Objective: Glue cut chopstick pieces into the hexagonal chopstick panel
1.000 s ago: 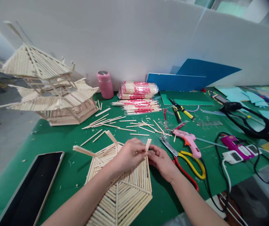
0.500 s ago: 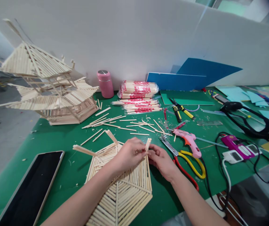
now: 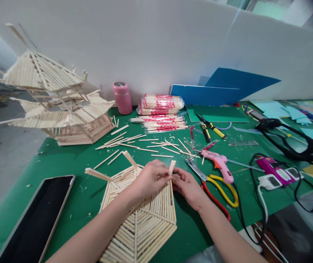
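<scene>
In front of me lies a many-sided panel (image 3: 156, 223) of pale wooden sticks laid side by side. Short stick posts (image 3: 99, 174) rise from its far-left corners. At its right far corner, a short upright bundle of sticks (image 3: 172, 167) is pinched between the fingers of both hands. My left hand (image 3: 152, 179) reaches over the panel, its fingers closed on the bundle's near side. From the right, my right hand (image 3: 188, 186) closes its fingertips around the bundle's base. The fingers hide where bundle and panel meet.
A stick-built pagoda model (image 3: 63, 109) stands back left, a phone (image 3: 36, 219) nearer. Loose sticks (image 3: 145, 144), packaged sticks (image 3: 162, 109) and a pink flask (image 3: 122, 98) lie beyond. Rightward are red-and-yellow pliers (image 3: 213, 186), a pink glue gun (image 3: 218, 164), wire cutters (image 3: 209, 128) and a purple power strip (image 3: 274, 170).
</scene>
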{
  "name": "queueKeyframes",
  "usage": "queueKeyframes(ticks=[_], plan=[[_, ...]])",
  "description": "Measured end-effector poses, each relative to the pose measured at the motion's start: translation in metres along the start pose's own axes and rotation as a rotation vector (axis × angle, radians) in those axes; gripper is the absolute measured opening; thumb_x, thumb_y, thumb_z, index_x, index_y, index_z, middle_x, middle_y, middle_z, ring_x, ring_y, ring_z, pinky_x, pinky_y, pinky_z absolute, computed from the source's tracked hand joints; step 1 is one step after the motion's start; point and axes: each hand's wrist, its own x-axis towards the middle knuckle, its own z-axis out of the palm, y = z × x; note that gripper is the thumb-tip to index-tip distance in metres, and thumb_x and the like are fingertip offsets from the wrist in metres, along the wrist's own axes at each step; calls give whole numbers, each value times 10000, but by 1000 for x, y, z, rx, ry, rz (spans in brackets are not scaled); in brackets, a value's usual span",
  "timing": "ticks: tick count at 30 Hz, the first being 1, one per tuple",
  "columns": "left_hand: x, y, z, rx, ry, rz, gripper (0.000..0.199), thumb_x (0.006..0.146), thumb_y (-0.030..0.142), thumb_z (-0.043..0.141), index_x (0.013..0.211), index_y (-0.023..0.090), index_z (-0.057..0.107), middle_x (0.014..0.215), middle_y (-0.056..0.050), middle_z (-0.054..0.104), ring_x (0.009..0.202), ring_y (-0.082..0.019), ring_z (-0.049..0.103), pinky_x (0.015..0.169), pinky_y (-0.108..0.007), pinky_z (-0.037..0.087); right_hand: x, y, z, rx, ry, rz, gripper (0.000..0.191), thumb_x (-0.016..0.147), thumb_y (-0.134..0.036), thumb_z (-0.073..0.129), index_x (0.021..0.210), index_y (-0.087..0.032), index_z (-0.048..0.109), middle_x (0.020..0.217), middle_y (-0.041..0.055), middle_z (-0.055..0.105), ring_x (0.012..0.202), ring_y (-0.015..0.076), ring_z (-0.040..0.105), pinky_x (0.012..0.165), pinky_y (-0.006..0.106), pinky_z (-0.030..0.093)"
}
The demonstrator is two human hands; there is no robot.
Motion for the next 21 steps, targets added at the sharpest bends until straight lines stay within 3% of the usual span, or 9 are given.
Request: queueKeyframes(ticks=[5,8,11,14,18,21], plan=[[-3,3,-5,6,17,-13,97,745,204,561,780,194,651,736,-20,639,736,-163,546,689,-305,446,0,0,-1,0,-12,5,301,608,-279,714,866,-196,585,655,-32,632,634,130,593,682,289,425],[-15,5,-12,17,121,-63,251,695,245,622,938,181,615,883,-56,647,827,-189,571,733,-340,467,0,0,-2,-1,-17,12,299,617,-268,705,880,-197,582,673,-27,638,640,128,596,681,285,428],[-39,6,-19,51,213,-87,232,732,234,587,955,171,608,903,-74,641,848,-190,584,743,-334,476,0,0,-3,-6,-16,24,286,633,-262,686,891,-192,585,697,-17,647,646,128,600,675,279,427],[-72,5,-21,119,322,-27,199,755,162,556,947,191,599,894,-66,636,853,-183,584,769,-325,469,0,0,-4,-9,-11,33,282,644,-254,663,908,-190,588,699,-9,659,660,136,610,668,273,425],[-114,9,-12,253,352,-10,298,743,96,549,1008,234,542,923,-64,615,883,-200,560,761,-337,463,-1,0,-3,-6,9,42,292,647,-242,639,931,-196,588,700,-8,672,671,143,621,682,280,425],[-130,15,-1,329,288,8,321,737,103,554,1029,229,515,948,-75,607,904,-218,539,799,-382,435,-1,-1,-2,-10,27,48,286,646,-229,633,928,-200,592,710,-8,677,673,144,625,690,283,428]])
